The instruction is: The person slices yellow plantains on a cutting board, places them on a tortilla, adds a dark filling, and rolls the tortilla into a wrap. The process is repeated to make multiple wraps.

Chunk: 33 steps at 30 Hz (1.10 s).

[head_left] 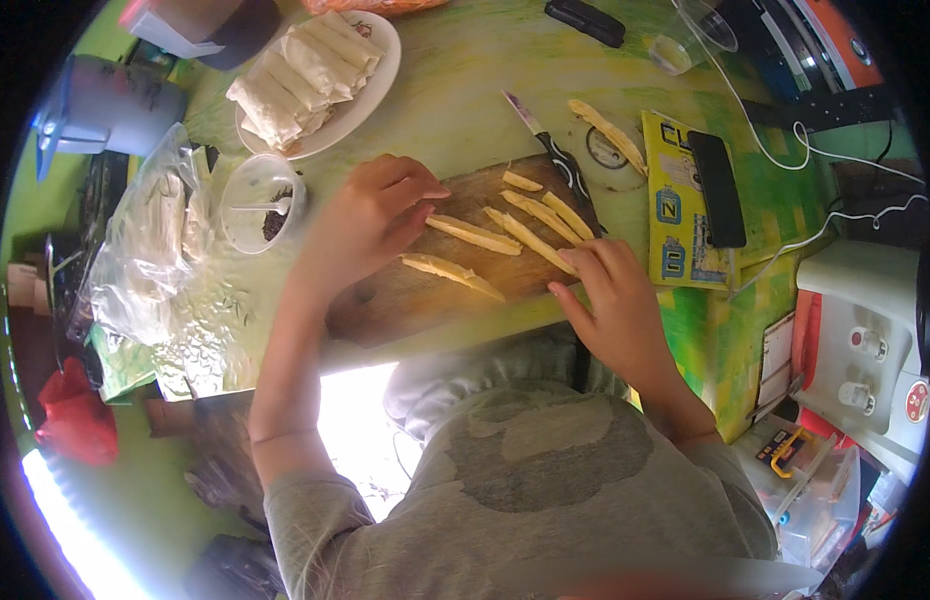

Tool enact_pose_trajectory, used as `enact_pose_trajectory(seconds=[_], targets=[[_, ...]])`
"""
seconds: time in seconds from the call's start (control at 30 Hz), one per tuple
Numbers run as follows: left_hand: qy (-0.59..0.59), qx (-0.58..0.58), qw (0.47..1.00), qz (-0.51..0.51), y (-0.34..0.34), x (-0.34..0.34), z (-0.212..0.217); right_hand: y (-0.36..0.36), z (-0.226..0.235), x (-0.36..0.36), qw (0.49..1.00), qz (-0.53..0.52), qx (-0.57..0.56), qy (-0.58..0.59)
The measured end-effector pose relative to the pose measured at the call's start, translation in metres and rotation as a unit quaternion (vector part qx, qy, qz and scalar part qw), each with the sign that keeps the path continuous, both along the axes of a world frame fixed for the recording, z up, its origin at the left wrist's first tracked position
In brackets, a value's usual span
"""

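Note:
Several yellow strips that look like sliced banana lie on a brown wooden cutting board. My left hand is over the board's left part, its fingers bent and thumb and forefinger slightly apart. Its thumb is at the near end of one banana strip; I cannot tell whether they touch. Below lies another strip, apart from both hands. My right hand has thumb and fingers around the lower end of a longer banana strip at the board's right side. A knife with a black handle rests at the board's far right edge.
A white plate of wrapped rolls stands far left, near a clear tub with a spoon and a plastic bag. Another yellow strip lies beyond the knife. At right, a black phone rests on a yellow printed sheet.

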<state>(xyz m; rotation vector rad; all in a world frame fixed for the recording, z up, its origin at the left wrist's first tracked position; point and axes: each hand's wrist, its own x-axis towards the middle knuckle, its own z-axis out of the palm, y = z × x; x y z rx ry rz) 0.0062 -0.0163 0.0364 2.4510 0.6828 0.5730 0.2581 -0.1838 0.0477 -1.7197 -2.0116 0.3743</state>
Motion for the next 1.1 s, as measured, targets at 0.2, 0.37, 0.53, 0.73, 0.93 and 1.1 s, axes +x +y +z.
enact_pose_trajectory(seconds=[0.2, 0.37, 0.53, 0.73, 0.93, 1.1], targets=[[-0.042, -0.020, 0.999, 0.024, -0.001, -0.004, -0.003, 0.019, 0.000, -0.020, 0.999, 0.032, 0.037, 0.003], [-0.081, -0.053, 0.991, 0.092, -0.007, -0.004, 0.005, 0.057, -0.006, -0.052, 0.994, 0.073, 0.075, -0.042], [-0.088, -0.047, 0.988, 0.116, -0.008, -0.003, -0.002, 0.073, -0.014, -0.066, 0.989, 0.072, 0.047, -0.123], [-0.105, -0.045, 0.986, 0.121, -0.006, -0.010, -0.005, 0.075, -0.010, -0.075, 0.979, 0.057, 0.014, -0.197], [-0.119, -0.026, 0.983, 0.138, -0.004, -0.008, -0.005, 0.077, -0.005, -0.065, 0.999, 0.020, -0.005, -0.044], [-0.106, -0.001, 0.984, 0.142, -0.002, -0.011, -0.009, 0.083, 0.029, -0.012, 0.970, -0.074, -0.101, 0.206]])
